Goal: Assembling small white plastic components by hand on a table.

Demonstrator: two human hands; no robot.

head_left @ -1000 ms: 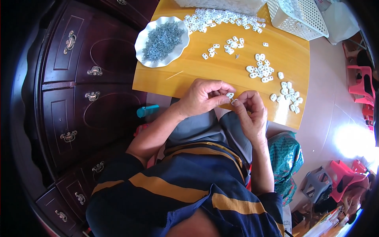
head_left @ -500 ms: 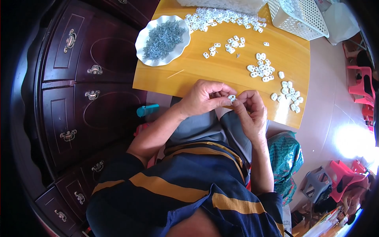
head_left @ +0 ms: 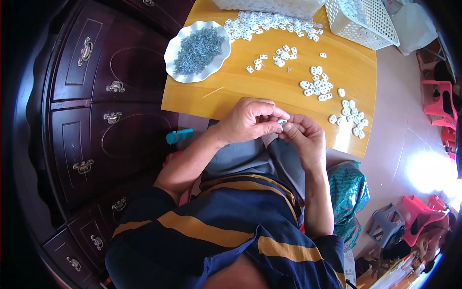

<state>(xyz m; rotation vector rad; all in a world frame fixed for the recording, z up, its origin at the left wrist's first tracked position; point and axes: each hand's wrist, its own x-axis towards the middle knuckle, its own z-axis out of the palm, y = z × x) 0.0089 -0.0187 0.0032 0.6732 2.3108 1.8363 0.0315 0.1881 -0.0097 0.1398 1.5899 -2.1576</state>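
Both hands met just over the near edge of the table, fingertips pinched together on one small white plastic piece. The left hand curled over it from above with thumb and forefingers closed tight; the right hand closed on it from below and the side. Whether a metal clip was also between the fingers could not be told, as the fingers hid it.

Judging by how things lay, the work was partway along. A small group of white pieces lay just beyond the right hand near the table's right edge, another cluster sat a little farther in, and a long scatter of white pieces stretched across the far side. The white scalloped dish at the far left was heaped with grey metal clips, so plenty appeared left to do. Which groups were finished could not be told.

The yellow wooden table had bare room between the dish and the hands. The group by the right hand sat close to the table's edge and could be knocked off. A white perforated basket stood at the far right corner. A dark wooden cabinet stood right beside the table's left side, a teal cylinder lay below the edge, and pink stools stood well apart on the floor.
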